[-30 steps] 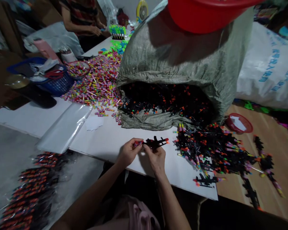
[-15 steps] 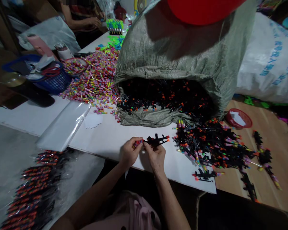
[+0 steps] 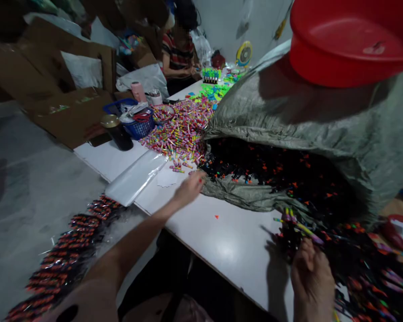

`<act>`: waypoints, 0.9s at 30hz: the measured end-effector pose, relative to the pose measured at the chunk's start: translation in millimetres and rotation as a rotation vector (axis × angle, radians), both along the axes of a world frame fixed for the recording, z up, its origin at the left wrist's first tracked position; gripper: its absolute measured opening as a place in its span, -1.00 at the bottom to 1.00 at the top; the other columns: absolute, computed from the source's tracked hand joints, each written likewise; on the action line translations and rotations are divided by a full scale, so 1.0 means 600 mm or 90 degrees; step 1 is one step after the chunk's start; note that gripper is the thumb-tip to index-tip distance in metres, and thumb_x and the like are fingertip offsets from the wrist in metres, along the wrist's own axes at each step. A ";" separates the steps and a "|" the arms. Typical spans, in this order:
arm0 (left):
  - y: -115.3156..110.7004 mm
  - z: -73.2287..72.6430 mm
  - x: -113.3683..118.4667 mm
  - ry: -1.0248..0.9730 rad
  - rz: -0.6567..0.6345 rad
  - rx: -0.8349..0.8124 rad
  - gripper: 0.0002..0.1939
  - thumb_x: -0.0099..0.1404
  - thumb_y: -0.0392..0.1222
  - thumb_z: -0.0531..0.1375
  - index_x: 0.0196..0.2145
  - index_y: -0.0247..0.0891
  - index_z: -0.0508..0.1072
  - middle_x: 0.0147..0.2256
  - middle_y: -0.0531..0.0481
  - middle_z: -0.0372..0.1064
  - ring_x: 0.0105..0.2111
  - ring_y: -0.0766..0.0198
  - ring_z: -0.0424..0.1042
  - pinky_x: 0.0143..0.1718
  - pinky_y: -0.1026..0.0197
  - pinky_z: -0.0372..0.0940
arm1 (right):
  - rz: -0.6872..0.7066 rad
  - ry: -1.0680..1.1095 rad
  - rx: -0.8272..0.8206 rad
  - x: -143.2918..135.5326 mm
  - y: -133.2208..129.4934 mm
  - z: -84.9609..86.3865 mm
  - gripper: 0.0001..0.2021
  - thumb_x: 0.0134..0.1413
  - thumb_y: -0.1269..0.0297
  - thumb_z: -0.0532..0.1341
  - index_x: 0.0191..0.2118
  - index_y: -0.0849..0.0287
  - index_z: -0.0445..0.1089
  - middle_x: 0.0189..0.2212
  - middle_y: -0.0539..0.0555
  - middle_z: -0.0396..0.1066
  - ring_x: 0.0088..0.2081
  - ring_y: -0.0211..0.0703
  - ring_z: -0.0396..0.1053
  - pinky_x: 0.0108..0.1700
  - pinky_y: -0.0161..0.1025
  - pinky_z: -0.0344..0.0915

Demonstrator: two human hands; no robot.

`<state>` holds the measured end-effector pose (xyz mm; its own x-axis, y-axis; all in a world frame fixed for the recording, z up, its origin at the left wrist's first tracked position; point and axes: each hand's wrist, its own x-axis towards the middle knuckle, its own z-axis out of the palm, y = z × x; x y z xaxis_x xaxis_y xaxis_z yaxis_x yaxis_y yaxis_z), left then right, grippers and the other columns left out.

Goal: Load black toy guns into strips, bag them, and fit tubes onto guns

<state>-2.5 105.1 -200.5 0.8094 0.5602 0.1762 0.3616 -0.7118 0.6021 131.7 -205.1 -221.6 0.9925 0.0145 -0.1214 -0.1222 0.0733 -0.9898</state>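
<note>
My left hand [image 3: 190, 188] reaches to the mouth of the grey-green sack [image 3: 242, 194], beside the pile of small pink and yellow tubes [image 3: 184, 129]; its fingers are bent together and a small red bit shows at them. At the right, my right hand [image 3: 312, 268] has its fingers curled round a black toy gun with a pink and yellow tube [image 3: 309, 233], over the heap of black toy guns [image 3: 366, 273]. Black pieces with orange tips [image 3: 275, 165] fill the sack. A small orange piece [image 3: 216, 217] lies on the white table [image 3: 201, 232].
A red basin [image 3: 342, 67] sits on the sack. Clear plastic bags [image 3: 137, 176] lie at the table's left edge, near a blue basket [image 3: 141, 127] and a dark bottle [image 3: 117, 132]. Packed bundles [image 3: 67, 250] lie lower left. Another person [image 3: 179, 58] works at the far end.
The view has turned left. My hands, together before, have parted: the left went to the sack's mouth, the right to the heap with a toy gun. An orange piece now shows on the table.
</note>
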 end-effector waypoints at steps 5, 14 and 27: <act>0.215 0.017 0.064 0.086 0.111 0.069 -0.67 0.30 -0.30 0.04 0.00 -0.29 0.41 -0.03 -0.18 0.35 0.04 0.11 0.26 0.12 0.05 0.12 | 0.102 0.159 -0.020 -0.047 0.017 -0.035 -0.51 -0.29 -0.10 0.35 -0.22 0.09 0.43 -0.35 0.11 0.53 -0.42 -0.07 0.48 -0.44 -0.13 0.44; 0.188 -0.055 0.113 0.161 0.191 0.096 -0.70 0.35 -0.22 0.00 -0.04 -0.29 0.40 -0.01 -0.24 0.27 0.05 0.02 0.21 0.06 0.02 0.10 | 0.122 0.204 -0.054 -0.123 0.079 -0.070 -0.55 -0.37 0.01 0.44 -0.30 0.16 0.46 -0.42 0.08 0.55 -0.40 -0.09 0.50 -0.38 -0.25 0.46; -0.033 -0.048 0.006 0.143 0.118 0.069 -0.78 0.28 -0.29 0.09 -0.13 -0.28 0.44 -0.10 -0.17 0.36 -0.04 0.08 0.32 -0.01 0.05 0.20 | 0.219 -0.001 -0.215 -0.149 0.085 -0.042 -0.59 -0.23 -0.05 0.31 -0.31 0.17 0.47 -0.37 0.08 0.54 -0.31 -0.09 0.47 -0.29 -0.27 0.41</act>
<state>0.9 85.1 -229.1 0.7205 0.6898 0.0713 0.6065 -0.6766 0.4175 42.2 -153.8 -246.9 0.9373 0.3015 -0.1749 -0.0822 -0.2963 -0.9516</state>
